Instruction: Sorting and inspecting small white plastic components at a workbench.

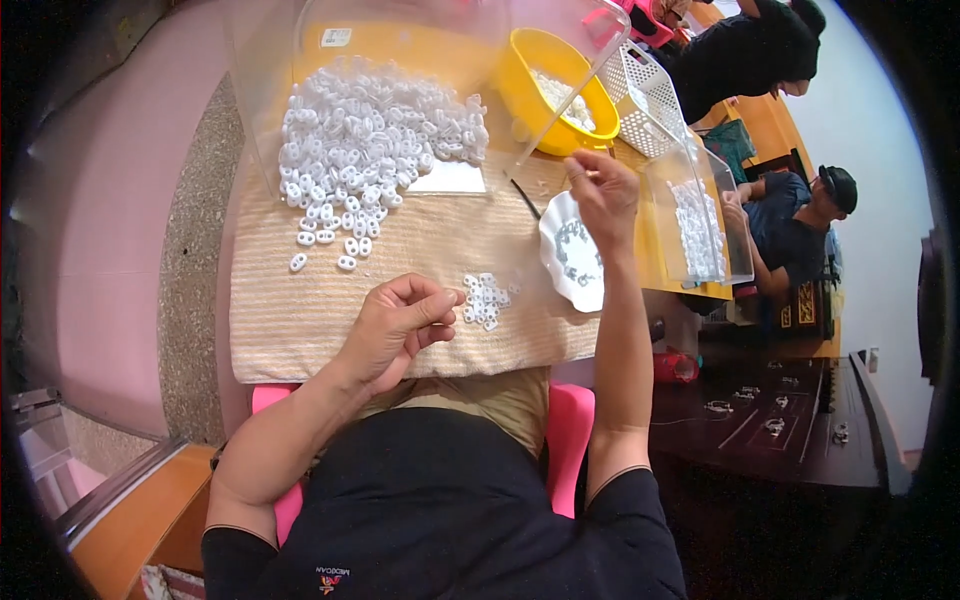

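Small white plastic oval pieces (486,299) lay clustered beside left hand (395,325), fingers pinching one; right hand (603,192), fingertips pinched together, hovered over white scalloped dish (572,252).

Bright, even light fills the room, casting only soft shadows under the left hand (395,330) and right hand (603,195). Beyond the hands, the clear plastic cover (400,40) shows pale glare. Fisheye bending curves the edges, corners fall black, and the far figures look slightly soft.
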Motion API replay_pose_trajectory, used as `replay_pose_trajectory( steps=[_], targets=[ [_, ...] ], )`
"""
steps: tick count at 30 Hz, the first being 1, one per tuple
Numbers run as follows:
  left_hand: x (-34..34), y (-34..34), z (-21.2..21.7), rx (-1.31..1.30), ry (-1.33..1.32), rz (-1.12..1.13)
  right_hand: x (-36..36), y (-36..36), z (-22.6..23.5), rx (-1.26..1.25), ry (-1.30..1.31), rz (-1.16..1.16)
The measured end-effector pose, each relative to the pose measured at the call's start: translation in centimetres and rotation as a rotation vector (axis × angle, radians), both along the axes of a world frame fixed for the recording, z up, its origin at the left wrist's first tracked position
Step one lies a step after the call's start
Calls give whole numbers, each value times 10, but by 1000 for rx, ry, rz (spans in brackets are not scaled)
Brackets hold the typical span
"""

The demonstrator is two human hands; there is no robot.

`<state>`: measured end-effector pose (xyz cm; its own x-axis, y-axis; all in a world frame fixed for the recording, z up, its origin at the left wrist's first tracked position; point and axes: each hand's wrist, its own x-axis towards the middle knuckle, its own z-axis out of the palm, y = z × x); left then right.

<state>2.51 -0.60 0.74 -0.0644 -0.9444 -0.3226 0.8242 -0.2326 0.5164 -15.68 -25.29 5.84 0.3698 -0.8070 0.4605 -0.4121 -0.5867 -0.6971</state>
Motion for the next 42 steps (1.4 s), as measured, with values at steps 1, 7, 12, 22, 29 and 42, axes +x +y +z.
replay_pose_trajectory(
  steps=[1,7,12,22,29,42],
  targets=[
    [-1,-1,2,-4,-5,-7,-3,2,-8,-16,-14,9],
    [-1,-1,0,-8,-23,4,21,41,-26,48,151,57],
    [-3,-2,0,-26,-18,-7,40,45,-43,-6,280,142],
    [1,0,4,-13,-19,5,94,64,-28,-83,483,253],
    [1,0,3,-31,-11,10,111,63,-32,-136,559,304],
    [1,0,3,-39,-1,10,127,62,-36,-106,603,265]
  ],
)
